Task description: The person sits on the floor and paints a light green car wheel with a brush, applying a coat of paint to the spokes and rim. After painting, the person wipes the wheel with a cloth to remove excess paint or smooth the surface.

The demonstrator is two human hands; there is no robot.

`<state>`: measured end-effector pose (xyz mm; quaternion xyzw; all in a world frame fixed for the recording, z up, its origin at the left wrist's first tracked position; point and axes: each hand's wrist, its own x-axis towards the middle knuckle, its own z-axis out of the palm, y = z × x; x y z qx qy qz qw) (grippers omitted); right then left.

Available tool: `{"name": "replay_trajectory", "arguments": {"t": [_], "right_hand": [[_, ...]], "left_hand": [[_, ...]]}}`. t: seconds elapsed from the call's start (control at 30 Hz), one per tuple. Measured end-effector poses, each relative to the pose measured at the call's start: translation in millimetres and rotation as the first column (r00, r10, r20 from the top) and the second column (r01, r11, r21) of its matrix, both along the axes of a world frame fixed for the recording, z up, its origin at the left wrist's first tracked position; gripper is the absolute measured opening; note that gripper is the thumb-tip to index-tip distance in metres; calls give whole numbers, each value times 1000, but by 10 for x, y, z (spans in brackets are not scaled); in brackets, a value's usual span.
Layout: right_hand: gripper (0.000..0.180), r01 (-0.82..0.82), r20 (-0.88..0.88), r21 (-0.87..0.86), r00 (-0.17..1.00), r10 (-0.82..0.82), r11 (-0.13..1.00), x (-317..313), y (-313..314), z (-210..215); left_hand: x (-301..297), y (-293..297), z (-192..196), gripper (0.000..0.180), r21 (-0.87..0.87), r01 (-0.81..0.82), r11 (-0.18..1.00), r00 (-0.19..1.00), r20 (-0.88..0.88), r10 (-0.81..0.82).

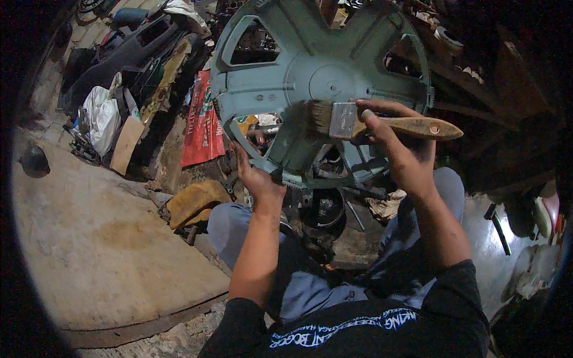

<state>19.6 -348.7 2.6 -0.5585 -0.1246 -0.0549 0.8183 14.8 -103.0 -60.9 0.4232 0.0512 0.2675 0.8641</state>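
Observation:
A large round grey-green spoked wheel cover [316,65] is held up in front of me, over my knees. My left hand [261,179] grips its lower left rim, with fingertips showing through one of the openings. In my right hand [401,140] is a wide flat paintbrush [412,126] with a wooden handle and a metal band. Its dark bristles point left and lie against the lower spoke, where the surface looks darker than around the hub. The fingers of my right hand wrap around the handle near the band.
A red printed sheet [203,125] lies left of the wheel cover, beside a heap with a white bag [101,119]. A yellow-brown cloth [197,203] is by my left knee. A wooden board [107,238] spans the left side. Below the cover stands a dark round container [324,209].

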Motion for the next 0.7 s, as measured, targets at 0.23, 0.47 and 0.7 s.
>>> {"name": "replay_trajectory", "arguments": {"t": [0.23,0.47,0.7], "right_hand": [[22,258,588,-390,808,24,884,98,-21,-128],[13,170,602,-486,776,188,857,-42,36,-140],[24,283,622,-565,763,175,775,2,124,-457]], "left_hand": [[-13,-197,145,34,-4,-35,999,999,-9,35],[-35,-48,-11,35,337,-157,928,987,15,162],[-156,-169,120,37,181,-210,961,977,6,212]]}}
